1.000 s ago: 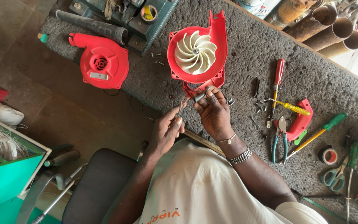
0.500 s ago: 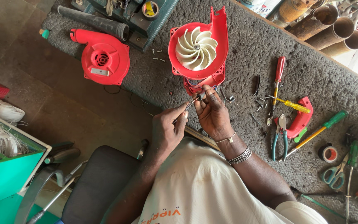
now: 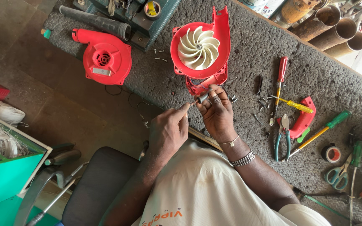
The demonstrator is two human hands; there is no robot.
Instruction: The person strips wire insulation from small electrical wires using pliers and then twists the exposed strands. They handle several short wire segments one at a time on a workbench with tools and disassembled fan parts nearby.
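Note:
An opened red blower housing (image 3: 221,37) with a cream fan wheel (image 3: 198,48) lies on the grey mat (image 3: 252,67) in front of me. My right hand (image 3: 216,111) pinches a small dark part (image 3: 202,97) just below the housing's handle end. My left hand (image 3: 168,132) meets it from the left, its fingertips closed on a thin wire or tool at that part. What exactly the left fingers hold is too small to tell.
The other red housing half (image 3: 104,58) and a black nozzle tube (image 3: 97,21) lie at the left. Screwdrivers (image 3: 280,79), pliers (image 3: 282,138), a red handle piece (image 3: 304,117), tape (image 3: 332,154) and scissors (image 3: 338,173) are scattered at the right. A green box of wire (image 3: 5,167) stands at lower left.
The view has shifted slightly. My hands stay together below the housing, with the left fingers now closer to the part in my right hand.

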